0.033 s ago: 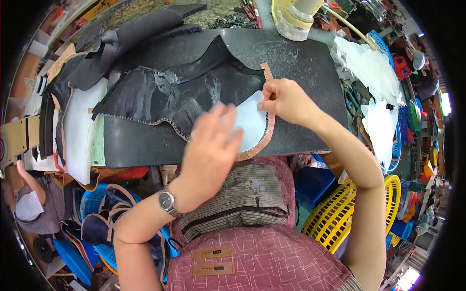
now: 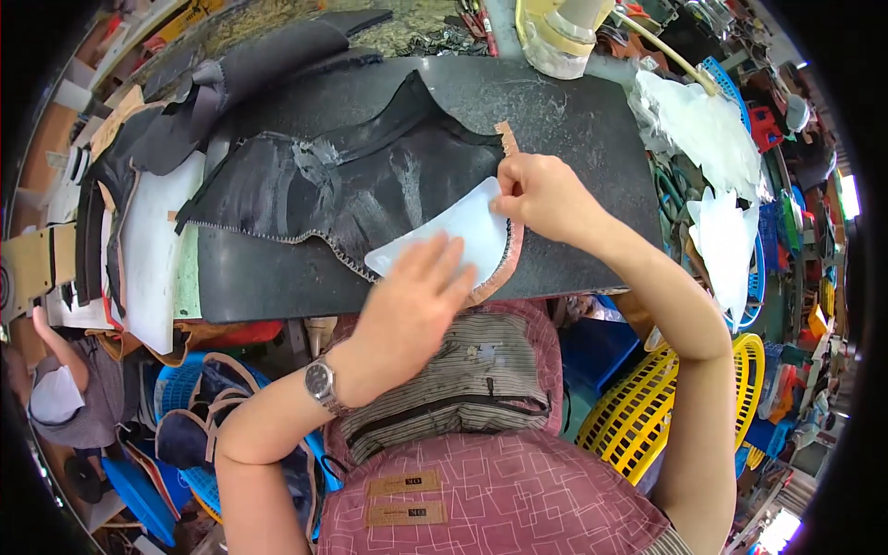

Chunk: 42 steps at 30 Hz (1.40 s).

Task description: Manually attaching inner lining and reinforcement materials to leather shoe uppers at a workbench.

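Note:
A black shoe upper piece (image 2: 264, 190) with a stitched lower edge lies spread on the dark worktop (image 2: 578, 129), pale smears across its surface. On its right end rests a smooth white curved stiffener sheet (image 2: 476, 222), shaped roughly like a half-moon. A tan strip (image 2: 509, 264) runs along the curved rim there. My right hand (image 2: 548, 196) pinches the upper right corner of the white sheet by the rim. Over the sheet's lower left part, my left hand (image 2: 407, 305) is stretched out, its fingers apart and slightly blurred; whether it presses down cannot be made out.
Dark material pieces (image 2: 268, 69) are heaped at the back left. A cream machine base (image 2: 560, 46) stands at the back. More white sheets (image 2: 703, 120) lie to the right, above a yellow basket (image 2: 629, 416). A blue basket (image 2: 176, 388) with cut pieces sits lower left.
My left hand has moved slightly right and down, uncovering more of the white sheet's left end. My right hand keeps its pinch at nearly the same spot.

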### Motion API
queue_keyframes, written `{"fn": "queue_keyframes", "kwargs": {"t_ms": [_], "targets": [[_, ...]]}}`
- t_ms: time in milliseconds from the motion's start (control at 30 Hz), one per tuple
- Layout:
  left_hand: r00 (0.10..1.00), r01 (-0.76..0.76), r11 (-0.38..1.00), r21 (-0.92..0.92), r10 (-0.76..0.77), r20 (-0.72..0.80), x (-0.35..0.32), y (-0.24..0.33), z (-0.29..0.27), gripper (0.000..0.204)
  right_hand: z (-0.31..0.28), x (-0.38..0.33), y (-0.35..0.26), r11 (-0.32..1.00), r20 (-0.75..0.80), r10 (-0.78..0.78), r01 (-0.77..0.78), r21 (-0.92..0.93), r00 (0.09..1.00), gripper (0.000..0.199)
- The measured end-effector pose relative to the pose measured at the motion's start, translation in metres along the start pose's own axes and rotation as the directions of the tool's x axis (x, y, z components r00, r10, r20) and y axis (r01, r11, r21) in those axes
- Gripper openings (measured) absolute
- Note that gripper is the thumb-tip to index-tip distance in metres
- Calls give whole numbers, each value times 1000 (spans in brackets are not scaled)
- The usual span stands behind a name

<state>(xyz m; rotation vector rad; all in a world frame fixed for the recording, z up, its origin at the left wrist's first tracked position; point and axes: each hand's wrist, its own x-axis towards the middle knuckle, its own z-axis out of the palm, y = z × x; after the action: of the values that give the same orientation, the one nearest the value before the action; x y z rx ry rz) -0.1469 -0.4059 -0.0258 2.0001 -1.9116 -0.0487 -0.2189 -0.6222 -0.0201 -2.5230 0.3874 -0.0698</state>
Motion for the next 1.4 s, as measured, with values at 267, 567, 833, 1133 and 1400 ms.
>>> {"fn": "queue_keyframes", "kwargs": {"t_ms": [267, 567, 833, 1133, 1400], "targets": [[945, -1, 997, -74, 25, 325, -4, 0, -17, 74, 16, -40, -22, 680, -26, -706, 667, -304, 708, 26], [947, 80, 995, 56, -93, 307, -21, -64, -52, 63, -12, -104, 37, 619, -54, -746, 662, -423, 664, 24], [983, -28, 986, 161, -2, 184, 13, 6, -12, 76, -194, -101, 192, 855, -388, 203, -356, -376, 899, 20], [965, -14, 994, -106, 41, 261, 52, -3, -70, 42, -278, -79, 307, 357, -650, 560, -858, -370, 513, 35], [812, -578, 809, -107, 583, 17, 275, 76, 28, 67, -272, -66, 294, 426, -399, 657, -752, -504, 640, 48]]}}
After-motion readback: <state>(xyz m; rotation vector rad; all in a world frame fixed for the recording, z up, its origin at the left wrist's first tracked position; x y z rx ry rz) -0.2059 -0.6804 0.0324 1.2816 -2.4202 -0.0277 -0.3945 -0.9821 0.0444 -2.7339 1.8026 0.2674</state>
